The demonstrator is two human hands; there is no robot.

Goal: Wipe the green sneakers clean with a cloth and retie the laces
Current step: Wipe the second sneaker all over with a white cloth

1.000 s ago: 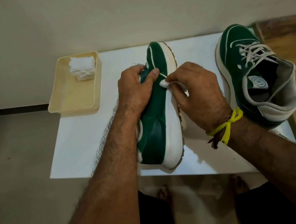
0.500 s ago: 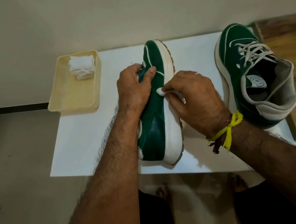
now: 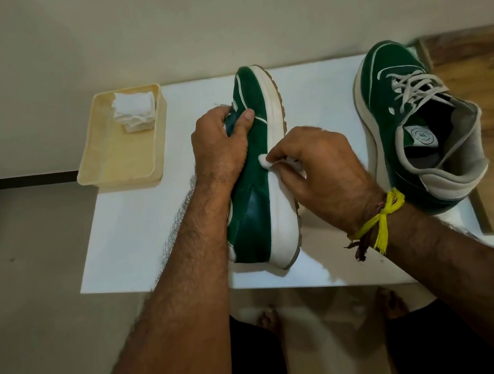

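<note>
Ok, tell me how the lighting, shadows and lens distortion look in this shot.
Head view: dim, warm light with no glare; the right hand casts a soft shadow on the white table beside the held sneaker; the wide lens bows the table edges and stretches both forearms; the cloth and the other sneaker stay reasonably sharp.

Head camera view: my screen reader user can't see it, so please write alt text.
A left hand holds a green sneaker on its side on a white table while the right hand rubs it with a white cloth. A second sneaker stands right; spare cloths fill a tray.
</note>
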